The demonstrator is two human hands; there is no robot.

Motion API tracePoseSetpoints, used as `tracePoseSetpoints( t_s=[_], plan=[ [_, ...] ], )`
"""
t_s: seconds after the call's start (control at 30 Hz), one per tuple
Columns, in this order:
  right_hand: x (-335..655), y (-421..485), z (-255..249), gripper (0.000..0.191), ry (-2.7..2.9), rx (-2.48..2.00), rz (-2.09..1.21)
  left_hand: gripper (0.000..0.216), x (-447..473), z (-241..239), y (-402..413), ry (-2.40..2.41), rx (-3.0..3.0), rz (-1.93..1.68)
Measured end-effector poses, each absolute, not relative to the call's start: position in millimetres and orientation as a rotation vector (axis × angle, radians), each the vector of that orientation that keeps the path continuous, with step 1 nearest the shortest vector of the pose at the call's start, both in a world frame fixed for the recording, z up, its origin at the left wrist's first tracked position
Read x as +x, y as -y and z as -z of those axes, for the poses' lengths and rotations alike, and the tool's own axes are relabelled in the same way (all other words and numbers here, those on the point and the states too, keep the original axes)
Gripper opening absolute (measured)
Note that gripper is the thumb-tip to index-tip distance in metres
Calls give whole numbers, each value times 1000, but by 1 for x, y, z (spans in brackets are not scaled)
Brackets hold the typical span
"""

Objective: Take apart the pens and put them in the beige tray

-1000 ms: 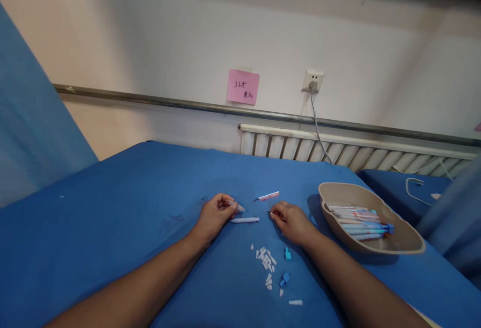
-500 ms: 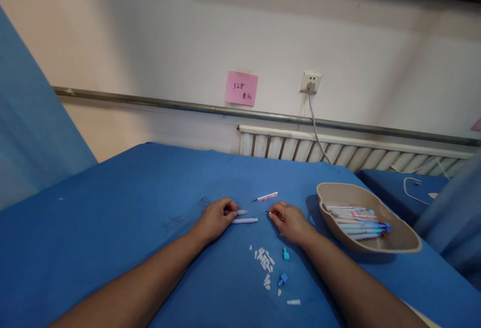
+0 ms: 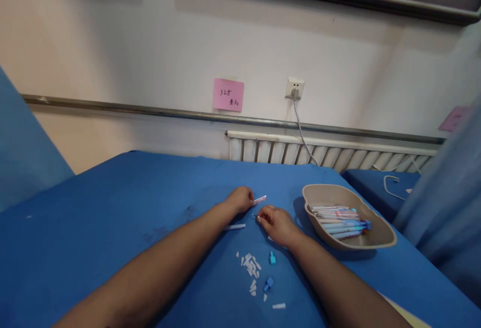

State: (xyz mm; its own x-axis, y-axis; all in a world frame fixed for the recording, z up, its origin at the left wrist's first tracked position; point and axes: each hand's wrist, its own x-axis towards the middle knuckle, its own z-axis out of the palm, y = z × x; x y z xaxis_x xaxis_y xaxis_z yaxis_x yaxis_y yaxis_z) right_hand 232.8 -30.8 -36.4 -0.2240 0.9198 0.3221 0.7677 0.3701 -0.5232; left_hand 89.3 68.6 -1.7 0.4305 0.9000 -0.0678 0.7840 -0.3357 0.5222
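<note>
My left hand is closed at the left end of a thin white pen piece with reddish print, its fingertips partly hidden. A white pen barrel lies on the blue cloth, partly behind my left forearm. My right hand pinches a thin object with a dark tip that points left; most of it is inside the fingers. Nearer to me lie a pile of small white plastic pieces, a turquoise cap-like piece and a blue one.
A beige basin holding several pens stands right of my right hand. A single white piece lies near the front. Behind the blue-covered table are a radiator and a wall socket. Blue curtains hang on both sides.
My left hand has moved away from the pale pink barrel, forward and right to the printed pen piece. My right hand still pinches the thin object. The view has shifted right.
</note>
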Motion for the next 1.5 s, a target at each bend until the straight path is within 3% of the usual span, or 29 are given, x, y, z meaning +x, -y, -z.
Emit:
tracePoseSetpoints(
  t_s=[0.27,0.53,0.8,0.93,1.13,1.23,1.37,1.5],
  plan=[
    [234,35,29,10,2137,-1367,-350,23,89,0,-59,-1500,2247,-103],
    [255,16,44,33,1594,-1517,-431,14,74,2,-46,-1481,2368,-252],
    [259,6,56,17,1526,-1525,-353,20,79,2,-47,-1456,2470,-146],
    [259,7,52,19,1497,-1520,-312,7,80,-4,-42,-1432,2536,-257],
    [249,18,28,37,1546,-1423,-266,14,64,-24,-12,-1316,2571,-509],
    [236,33,8,24,1746,-1316,-292,14,52,-30,13,-1225,2552,-607],
    [217,53,-8,21,1837,-1244,-434,17,36,-29,38,-1091,2006,-893],
    [200,68,-2,24,1594,-1231,-812,29,21,-29,58,-962,1270,-948]
  ],
)
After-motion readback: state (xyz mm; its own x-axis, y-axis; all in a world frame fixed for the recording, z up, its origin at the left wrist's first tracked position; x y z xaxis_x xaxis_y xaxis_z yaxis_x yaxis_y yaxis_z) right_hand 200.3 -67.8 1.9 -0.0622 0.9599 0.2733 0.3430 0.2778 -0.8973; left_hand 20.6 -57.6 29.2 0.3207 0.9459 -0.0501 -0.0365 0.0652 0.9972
